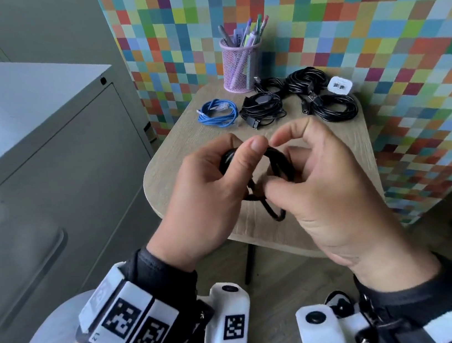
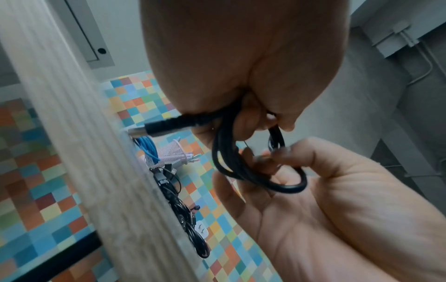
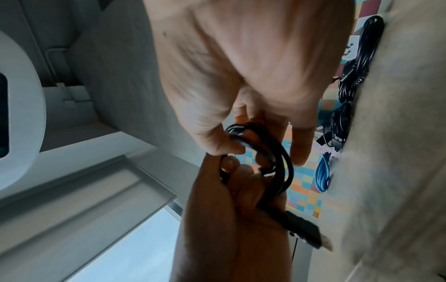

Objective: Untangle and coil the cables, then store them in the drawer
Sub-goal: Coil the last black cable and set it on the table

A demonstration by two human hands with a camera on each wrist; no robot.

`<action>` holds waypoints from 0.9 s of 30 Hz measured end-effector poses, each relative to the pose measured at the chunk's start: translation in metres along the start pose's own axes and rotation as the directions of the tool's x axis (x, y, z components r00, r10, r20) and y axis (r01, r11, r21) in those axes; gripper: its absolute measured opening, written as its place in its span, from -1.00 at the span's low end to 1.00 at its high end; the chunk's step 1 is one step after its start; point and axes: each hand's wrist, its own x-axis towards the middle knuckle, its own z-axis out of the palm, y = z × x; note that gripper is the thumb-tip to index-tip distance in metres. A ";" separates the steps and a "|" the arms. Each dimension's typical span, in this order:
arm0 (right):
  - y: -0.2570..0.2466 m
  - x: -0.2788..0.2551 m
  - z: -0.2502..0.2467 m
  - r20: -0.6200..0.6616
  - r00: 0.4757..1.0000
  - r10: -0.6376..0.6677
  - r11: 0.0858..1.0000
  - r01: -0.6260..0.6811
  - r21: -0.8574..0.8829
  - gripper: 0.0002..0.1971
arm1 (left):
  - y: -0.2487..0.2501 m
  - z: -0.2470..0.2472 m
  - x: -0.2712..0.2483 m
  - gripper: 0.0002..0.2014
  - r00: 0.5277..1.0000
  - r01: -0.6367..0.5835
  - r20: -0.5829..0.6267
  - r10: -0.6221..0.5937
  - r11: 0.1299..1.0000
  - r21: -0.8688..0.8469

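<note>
Above the near edge of the small wooden table (image 1: 343,149), the left hand (image 1: 207,191) and right hand (image 1: 331,182) both grip a coiled black cable (image 1: 279,164). Farther back on that table lie a blue cable (image 1: 218,112), black cable bundles (image 1: 305,81) and a pen cup (image 1: 240,66).

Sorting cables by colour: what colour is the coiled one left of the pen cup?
Blue cable; head view.

Bare wood lies open along the near part of the table (image 1: 345,183). Farther back, the blue cable (image 1: 218,112), black cable coils (image 1: 306,93), white charger (image 1: 339,85) and pen cup (image 1: 240,66) block the far edge.
</note>
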 end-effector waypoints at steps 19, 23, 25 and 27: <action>-0.009 0.006 -0.038 0.202 0.975 -0.092 0.973 0.131 -0.191 -0.71 | -0.002 -0.004 0.004 -0.66 0.967 -0.094 -0.218 0.132 0.979 0.179; -0.004 0.004 -0.038 0.179 0.969 -0.172 0.888 0.231 -0.397 -0.73 | 0.000 -0.013 0.007 -0.65 0.963 -0.075 -0.248 0.104 0.990 0.123; -0.001 0.005 -0.037 0.102 0.966 -0.236 0.832 0.255 -0.493 -0.79 | 0.000 -0.014 0.008 -0.62 0.979 -0.023 -0.202 0.003 0.995 -0.095; 0.002 0.007 -0.035 0.027 0.942 -0.334 0.779 0.292 -0.556 -0.84 | 0.001 -0.011 0.007 -0.60 0.991 0.025 -0.122 -0.063 0.957 -0.288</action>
